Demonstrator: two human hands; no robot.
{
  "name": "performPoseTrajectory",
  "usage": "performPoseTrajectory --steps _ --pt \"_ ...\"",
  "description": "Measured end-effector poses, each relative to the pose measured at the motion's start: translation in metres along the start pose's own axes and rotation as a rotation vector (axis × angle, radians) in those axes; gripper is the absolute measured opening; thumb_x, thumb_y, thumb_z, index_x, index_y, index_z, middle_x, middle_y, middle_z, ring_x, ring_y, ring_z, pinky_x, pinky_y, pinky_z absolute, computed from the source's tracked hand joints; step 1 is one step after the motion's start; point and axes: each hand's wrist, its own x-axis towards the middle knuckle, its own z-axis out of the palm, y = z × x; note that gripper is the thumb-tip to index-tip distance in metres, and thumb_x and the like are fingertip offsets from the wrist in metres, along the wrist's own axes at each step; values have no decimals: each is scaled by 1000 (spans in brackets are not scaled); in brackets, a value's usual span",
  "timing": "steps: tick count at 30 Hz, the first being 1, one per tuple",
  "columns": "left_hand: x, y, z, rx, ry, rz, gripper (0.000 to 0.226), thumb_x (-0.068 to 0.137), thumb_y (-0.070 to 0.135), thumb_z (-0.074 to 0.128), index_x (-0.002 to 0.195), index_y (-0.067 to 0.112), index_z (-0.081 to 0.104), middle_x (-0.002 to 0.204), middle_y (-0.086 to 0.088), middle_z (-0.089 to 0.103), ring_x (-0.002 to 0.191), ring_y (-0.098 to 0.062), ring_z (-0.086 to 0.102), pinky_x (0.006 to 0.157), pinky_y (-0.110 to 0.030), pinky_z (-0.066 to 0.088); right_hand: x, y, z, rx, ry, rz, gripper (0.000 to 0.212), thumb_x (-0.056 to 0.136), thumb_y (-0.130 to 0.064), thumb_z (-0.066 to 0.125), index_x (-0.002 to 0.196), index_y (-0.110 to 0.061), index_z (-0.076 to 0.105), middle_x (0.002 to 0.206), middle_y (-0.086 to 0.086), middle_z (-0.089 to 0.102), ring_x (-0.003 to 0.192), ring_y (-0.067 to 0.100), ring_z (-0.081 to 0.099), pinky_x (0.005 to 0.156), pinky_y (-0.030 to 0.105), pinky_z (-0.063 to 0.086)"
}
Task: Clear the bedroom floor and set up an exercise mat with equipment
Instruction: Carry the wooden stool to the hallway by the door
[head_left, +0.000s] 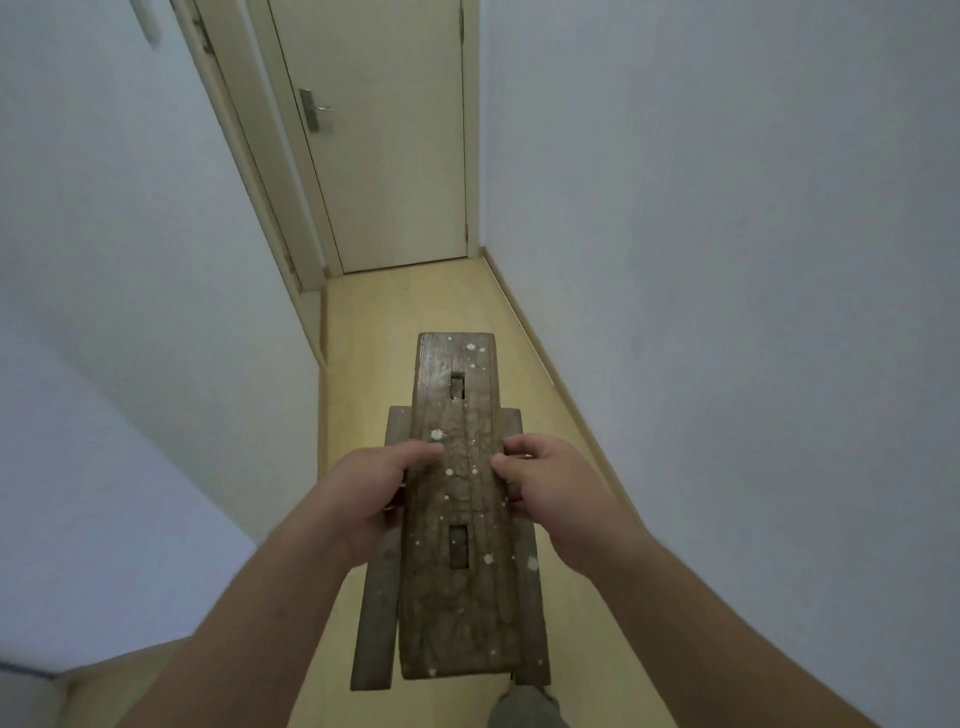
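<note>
Dark worn wooden stool (457, 499), white paint flecks, two mortise slots, left hand (371, 499) and right hand (558, 493) grip its seat edges

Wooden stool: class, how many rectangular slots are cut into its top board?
2. The far slot lies toward the far end of the wooden stool, beyond the left hand and right hand; the near slot lies closer to the person. None seems hidden.

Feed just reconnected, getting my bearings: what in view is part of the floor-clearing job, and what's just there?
In the job: wooden bench, left hand and right hand gripping its sides.
Just there: closed door, door handle, floor, walls.
</note>
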Motion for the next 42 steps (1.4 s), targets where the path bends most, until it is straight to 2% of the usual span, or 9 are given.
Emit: performPoseTrajectory --steps 6,10,15,21,25,29,34,38,42 --pt "129 108 22 -58 98 -13 28 87 26 74 100 2 71 89 -13 77 92 -31 71 79 -42 58 157 -85 -24 18 -74 14 15 100 -9 56 112 -9 65 103 15 74 83 23 74 69 33 61" --pt "201 172 26 -87 120 -8 30 86 27 75 101 2 71 100 -17 75 100 -35 69 96 -51 55 243 -140 -35 -6 -88 18 14 100 -9 56 108 -10 67 102 14 74 82 21 74 67 30 59" --pt "329 242 15 -119 125 8 31 84 27 76 103 3 71 110 -20 73 104 -35 68 100 -49 53 381 -197 -33 -48 -112 10 16 101 -9 54 109 -9 68 94 10 75 73 16 72 63 27 56" --pt "483 330 -5 -115 75 -24 32 82 29 79 101 4 73 94 -13 68 82 -24 60 68 -34 49 545 -253 -20 -83 -29 41 17 101 -13 55 113 -11 67 94 10 76 74 18 71 62 32 56" --pt "568 404 -13 -97 49 -28 31 84 28 77 101 3 72 94 -14 69 84 -26 62 76 -38 50 643 -303 -16 -55 -4 53 18 101 -13 55 116 -12 66 95 8 76 77 19 73 64 32 58" --pt "637 458 -14 -92 71 -6 21 84 23 77 92 4 74 83 -9 70 77 -24 61 72 -36 47 713 -342 -14 -26 16 26 18 101 -10 54 115 -9 65 99 13 76 77 21 71 69 36 61" --pt "762 524 -13 -101 83 -18 18 83 19 76 92 3 74 86 -12 71 79 -26 63 79 -38 50 851 -380 -18 5 -6 16 14 101 -7 54 108 -8 66 84 5 73 63 12 68 56 27 53" --pt "835 575 -12 -123 107 -45 25 83 17 76 101 0 72 89 -14 75 75 -26 69 73 -37 59 938 -411 -22 7 -43 39 16 101 -8 53 104 -11 68 83 3 77 72 17 71 65 33 55" --pt "919 641 -17 -174 109 -60 16 87 13 72 95 0 71 66 -7 73 51 -16 68 48 -25 54 1041 -464 -24 -27 -103 63 17 101 -6 51 106 -9 67 87 6 77 74 18 72 65 32 56"
